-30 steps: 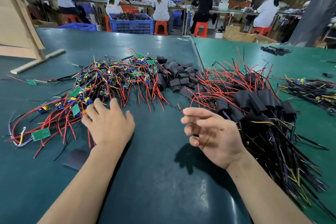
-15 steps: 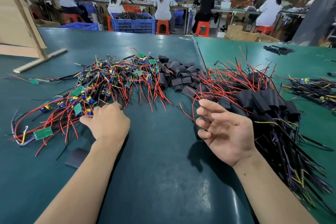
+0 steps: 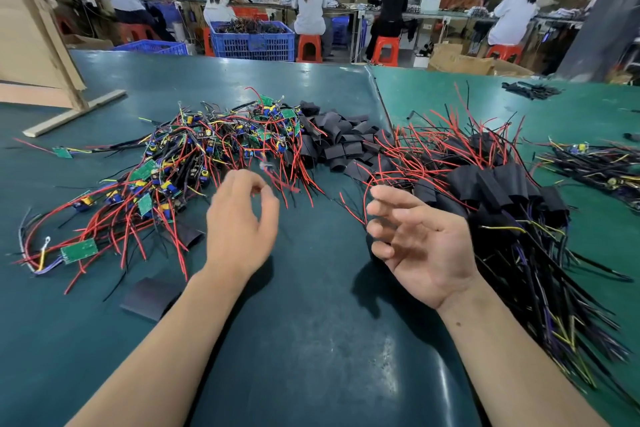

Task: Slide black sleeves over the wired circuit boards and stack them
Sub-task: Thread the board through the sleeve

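Wired circuit boards (image 3: 194, 163) are what this job is about, and right now they sit in a big tangled heap on the left side of the desk (image 3: 311, 340), just beyond the left hand (image 3: 239, 229). That hand hovers above the desk with its fingers (image 3: 266, 194) curled in toward the thumb; it's blurry at the tips, so I can't tell whether it's pinching a wire or nothing at all. The right hand (image 3: 419, 243) is palm up, fingers loosely spread, holding nothing, right beside the stack of already sleeved boards (image 3: 491, 191) with their wires fanning toward the near edge. Loose black sleeves (image 3: 343, 139) are piled between the two heaps, and one flat sleeve (image 3: 149, 298) lies by the left forearm. Handling-wise, I'd guess these boards weigh next to nothing, but the red and black leads snag on each other, so yanking one by a wire would probably drag half the pile along. Better to grab the green board by its edges and shake it free. The sleeves look soft and floppy, so you'd likely squeeze one open before feeding the board in.
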